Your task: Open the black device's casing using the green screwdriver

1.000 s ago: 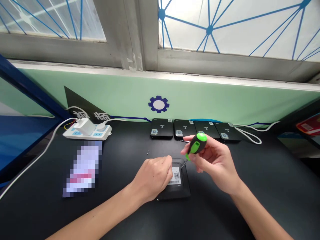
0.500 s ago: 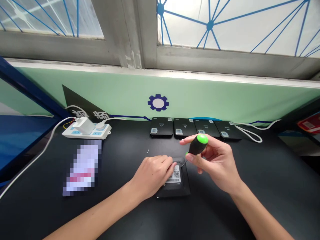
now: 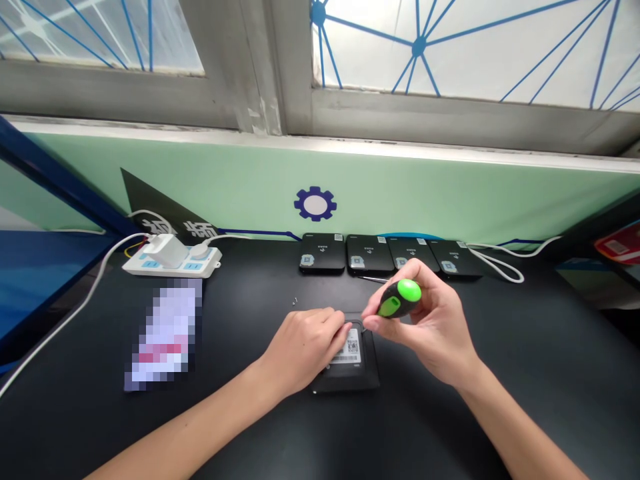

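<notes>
A small black box [image 3: 356, 373] with a white QR label lies face down on the black table [image 3: 525, 347]. My left hand [image 3: 305, 347] rests on its left side, fingers curled, fingertips pressing near the label. My right hand [image 3: 430, 327] grips a stubby black-and-green screwdriver [image 3: 399, 298], its tip pointing down at the box's far right corner. A tiny screw [image 3: 295, 300] lies loose on the table beyond my left hand.
Several similar black boxes [image 3: 390, 255] stand in a row against the green wall. A white power strip [image 3: 173, 261] with plugs and white cables sits at the back left. A blurred flat item [image 3: 165, 333] lies to the left. A white cable [image 3: 500, 263] loops at the right.
My right hand has lowered and tilted the screwdriver, bringing the tip closer to the box's corner. My left hand has stayed on the box.
</notes>
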{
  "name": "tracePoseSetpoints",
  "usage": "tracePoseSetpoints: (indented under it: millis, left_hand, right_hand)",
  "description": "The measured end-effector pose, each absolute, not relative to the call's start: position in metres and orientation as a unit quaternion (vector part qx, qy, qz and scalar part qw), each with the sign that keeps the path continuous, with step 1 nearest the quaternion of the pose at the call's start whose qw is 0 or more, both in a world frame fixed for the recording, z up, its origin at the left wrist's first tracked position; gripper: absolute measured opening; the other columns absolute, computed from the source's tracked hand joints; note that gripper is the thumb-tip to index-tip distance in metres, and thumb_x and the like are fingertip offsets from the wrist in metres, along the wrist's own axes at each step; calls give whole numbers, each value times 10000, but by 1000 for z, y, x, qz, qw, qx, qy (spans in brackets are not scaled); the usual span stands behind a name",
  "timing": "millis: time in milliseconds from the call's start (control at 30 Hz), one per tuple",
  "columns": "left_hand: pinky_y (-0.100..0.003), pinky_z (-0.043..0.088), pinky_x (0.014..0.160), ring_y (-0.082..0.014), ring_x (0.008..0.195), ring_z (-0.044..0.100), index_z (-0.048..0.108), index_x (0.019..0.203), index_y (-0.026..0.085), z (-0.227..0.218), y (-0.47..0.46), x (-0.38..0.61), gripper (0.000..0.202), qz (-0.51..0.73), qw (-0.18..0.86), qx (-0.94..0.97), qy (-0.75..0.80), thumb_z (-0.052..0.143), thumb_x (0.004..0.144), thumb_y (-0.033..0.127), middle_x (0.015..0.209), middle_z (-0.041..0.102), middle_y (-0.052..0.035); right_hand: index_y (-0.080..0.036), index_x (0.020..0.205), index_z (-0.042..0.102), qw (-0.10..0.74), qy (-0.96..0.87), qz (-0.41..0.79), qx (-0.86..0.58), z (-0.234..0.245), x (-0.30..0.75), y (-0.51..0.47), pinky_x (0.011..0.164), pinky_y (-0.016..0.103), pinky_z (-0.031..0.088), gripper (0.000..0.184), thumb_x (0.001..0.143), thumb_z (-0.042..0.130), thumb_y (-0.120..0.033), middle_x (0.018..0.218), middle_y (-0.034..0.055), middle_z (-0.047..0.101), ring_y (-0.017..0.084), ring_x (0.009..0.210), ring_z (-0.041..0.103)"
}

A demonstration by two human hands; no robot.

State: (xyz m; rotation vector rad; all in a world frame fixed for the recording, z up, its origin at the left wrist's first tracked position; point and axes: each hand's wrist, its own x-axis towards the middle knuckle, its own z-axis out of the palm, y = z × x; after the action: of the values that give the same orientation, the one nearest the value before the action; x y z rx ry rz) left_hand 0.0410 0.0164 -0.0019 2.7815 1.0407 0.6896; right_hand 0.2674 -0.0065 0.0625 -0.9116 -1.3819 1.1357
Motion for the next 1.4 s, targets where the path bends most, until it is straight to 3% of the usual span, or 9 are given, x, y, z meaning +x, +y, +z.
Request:
tracePoseSetpoints:
  millis: [200, 433, 633, 733, 867, 967, 1067, 1233, 1400]
  left_hand:
    - [-354, 294, 572, -164, 607, 560, 499, 828, 226, -3, 16, 41, 422, 228, 43, 912, 337, 353, 1216, 302, 720, 568, 28]
    - [-348, 287, 572, -165, 605, 555, 495, 825, 227, -4, 16, 41, 423, 233, 36, 912, 334, 350, 1215, 300, 724, 574, 24]
    - [-343, 285, 572, -164, 609, 559, 518, 835, 220, -4, 16, 40, 410, 231, 45, 911, 339, 379, 1212, 302, 726, 579, 25]
    - [-338, 287, 567, -164, 602, 554, 540, 847, 215, -3, 15, 40, 392, 228, 54, 911, 338, 406, 1206, 295, 728, 584, 26]
    - [-340, 286, 573, -169, 621, 577, 570, 869, 207, -3, 15, 39, 381, 224, 53, 912, 339, 409, 1205, 285, 735, 590, 22]
    - [-346, 284, 573, -169, 617, 574, 542, 840, 214, -3, 16, 39, 410, 228, 48, 912, 337, 381, 1209, 290, 733, 585, 19]
    - [-347, 291, 578, -168, 615, 570, 518, 825, 220, -3, 16, 39, 422, 230, 42, 913, 335, 369, 1213, 297, 730, 580, 19]
    - [-353, 298, 578, -168, 624, 580, 522, 837, 221, -3, 16, 39, 416, 227, 34, 914, 333, 367, 1215, 300, 738, 587, 20]
    - [-354, 302, 568, -166, 612, 569, 515, 820, 223, -3, 16, 39, 426, 229, 36, 912, 338, 374, 1213, 304, 730, 579, 23]
  right_hand:
    - [-263, 1076, 794, 523, -600, 459, -395, 61, 270, -7, 528, 263, 483, 215, 905, 911, -204, 1095, 49, 761, 133, 706, 622]
    - [-336, 1435, 725, 501, -611, 485, -375, 62, 271, -10, 553, 283, 566, 453, 1005, 812, -217, 1085, 42, 809, 114, 610, 616]
    - [-319, 1386, 706, 507, -613, 491, -356, 65, 269, -9, 562, 241, 530, 421, 998, 797, -183, 1029, 33, 807, 149, 761, 687]
    - [-312, 1210, 684, 514, -606, 490, -357, 63, 268, -9, 556, 219, 499, 445, 881, 911, -115, 933, -7, 803, 153, 779, 711]
    - [-277, 994, 618, 524, -599, 481, -368, 61, 268, -9, 540, 223, 501, 354, 884, 917, -123, 964, 5, 823, 142, 733, 698]
    - [-271, 1048, 724, 523, -606, 465, -378, 62, 269, -10, 538, 236, 512, 250, 909, 906, -168, 1078, 28, 786, 127, 727, 654]
    - [-305, 1215, 810, 513, -615, 460, -384, 62, 270, -11, 516, 235, 499, 286, 956, 862, -196, 1046, 19, 733, 101, 668, 580]
    - [-324, 1371, 743, 510, -614, 471, -375, 64, 273, -11, 542, 244, 540, 343, 1042, 746, -229, 1056, 47, 790, 136, 710, 634]
    - [-300, 1262, 688, 522, -606, 470, -373, 64, 272, -10, 559, 251, 511, 342, 967, 846, -229, 962, 31, 783, 177, 799, 679]
